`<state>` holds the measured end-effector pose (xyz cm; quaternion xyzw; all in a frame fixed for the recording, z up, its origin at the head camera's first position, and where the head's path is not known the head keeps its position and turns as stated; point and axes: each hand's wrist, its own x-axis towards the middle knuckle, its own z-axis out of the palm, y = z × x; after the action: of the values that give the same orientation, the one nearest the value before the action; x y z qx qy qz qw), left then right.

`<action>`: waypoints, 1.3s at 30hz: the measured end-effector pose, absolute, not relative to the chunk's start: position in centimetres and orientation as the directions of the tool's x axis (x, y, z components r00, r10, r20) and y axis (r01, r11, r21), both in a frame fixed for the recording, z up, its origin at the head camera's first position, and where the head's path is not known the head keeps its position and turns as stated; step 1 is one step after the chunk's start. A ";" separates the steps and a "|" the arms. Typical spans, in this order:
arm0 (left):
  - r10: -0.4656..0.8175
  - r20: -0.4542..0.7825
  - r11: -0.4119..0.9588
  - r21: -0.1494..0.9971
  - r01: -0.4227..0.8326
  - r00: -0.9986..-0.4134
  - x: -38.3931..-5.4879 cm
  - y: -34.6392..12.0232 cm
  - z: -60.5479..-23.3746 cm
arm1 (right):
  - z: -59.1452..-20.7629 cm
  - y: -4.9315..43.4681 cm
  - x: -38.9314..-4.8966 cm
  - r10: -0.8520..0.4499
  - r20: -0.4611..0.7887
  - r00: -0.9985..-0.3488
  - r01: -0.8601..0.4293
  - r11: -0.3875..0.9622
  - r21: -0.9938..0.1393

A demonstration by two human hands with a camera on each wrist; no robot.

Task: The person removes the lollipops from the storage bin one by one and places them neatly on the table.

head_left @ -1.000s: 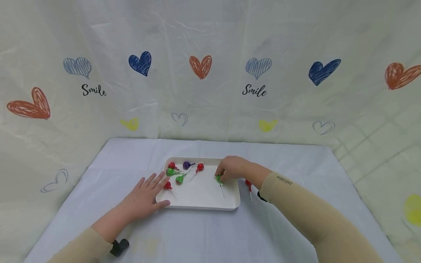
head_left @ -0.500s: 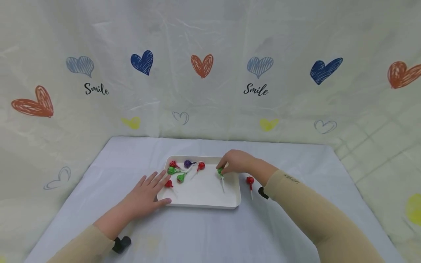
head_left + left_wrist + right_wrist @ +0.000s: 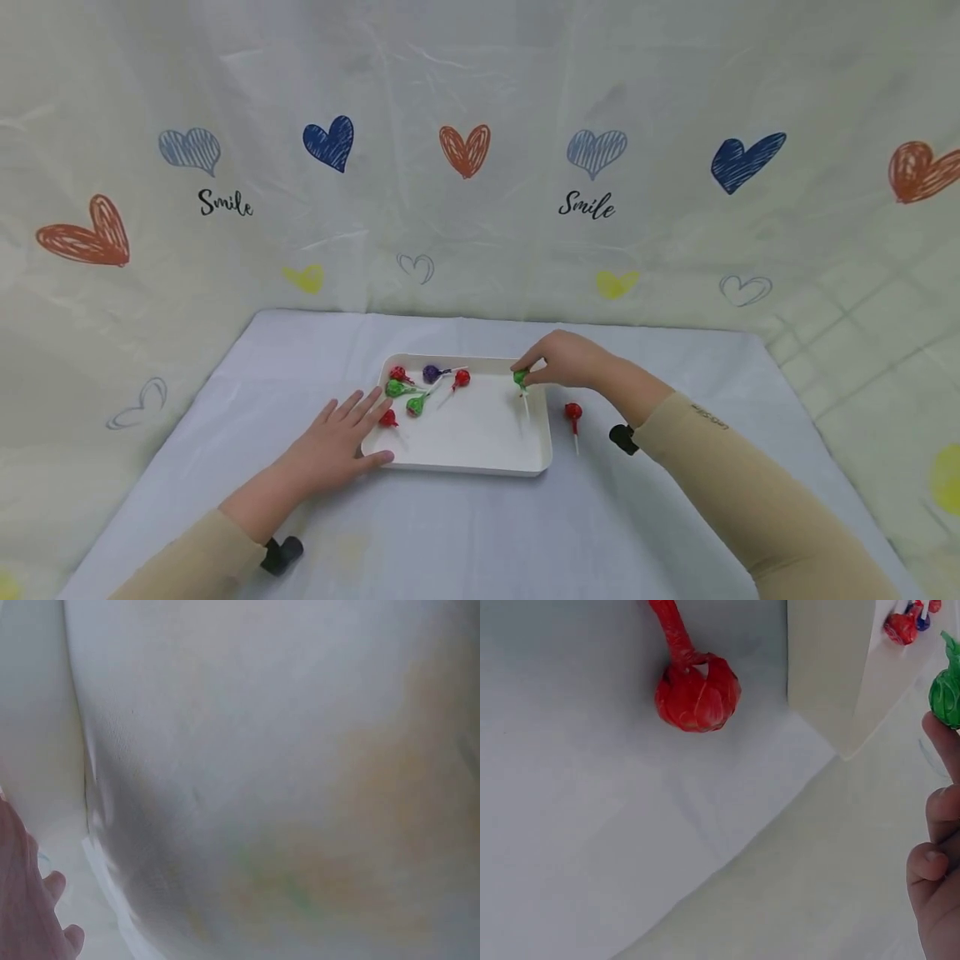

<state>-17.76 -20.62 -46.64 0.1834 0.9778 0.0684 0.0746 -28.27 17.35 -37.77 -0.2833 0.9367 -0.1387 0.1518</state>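
My right hand (image 3: 576,360) pinches a green-wrapped lollipop (image 3: 520,378) by its head over the right end of a white tray (image 3: 465,470), its stick pointing down. In the right wrist view that green lollipop (image 3: 946,694) shows at the fingertips. Spread flat, my left hand (image 3: 333,442) rests at the tray's left edge with straight fingers. Inside the tray's left half lie a purple lollipop (image 3: 431,374), two green ones (image 3: 416,406) and several red ones (image 3: 462,379). Only part of my left hand (image 3: 34,900) appears in the left wrist view.
One red lollipop (image 3: 573,412) lies on the white tablecloth (image 3: 480,533) just right of the tray, beneath my right forearm. Behind the table hangs a pale backdrop (image 3: 510,275) with printed hearts.
My right hand has lifted the green lollipop and carried it rightward and back, toward the tray's right edge. The red lollipop outside is now fully uncovered. My left hand stays at the tray.
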 end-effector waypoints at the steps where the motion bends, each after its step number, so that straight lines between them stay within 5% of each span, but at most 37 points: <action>1: 0.371 -0.119 0.922 0.161 0.351 -0.921 -17.7 -20.6 -46.6 | -37.6 17.7 -28.1 -0.568 -0.204 -0.797 -0.485 0.805 -0.343; 19: 0.365 -0.122 0.926 0.147 0.347 -0.923 -18.0 -20.5 -46.9 | -38.2 26.1 -26.0 -0.484 -0.218 -0.847 -0.390 0.846 -0.365; 39: 0.364 -0.119 0.926 0.156 0.345 -0.924 -17.9 -20.8 -47.0 | -42.6 27.6 -26.3 -0.411 -0.309 -0.858 -0.289 0.883 -0.371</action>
<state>-17.85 -20.78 -47.03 0.1811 0.9785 0.0660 0.0731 -26.29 27.65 -42.59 -0.1842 0.9508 -0.1575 0.1931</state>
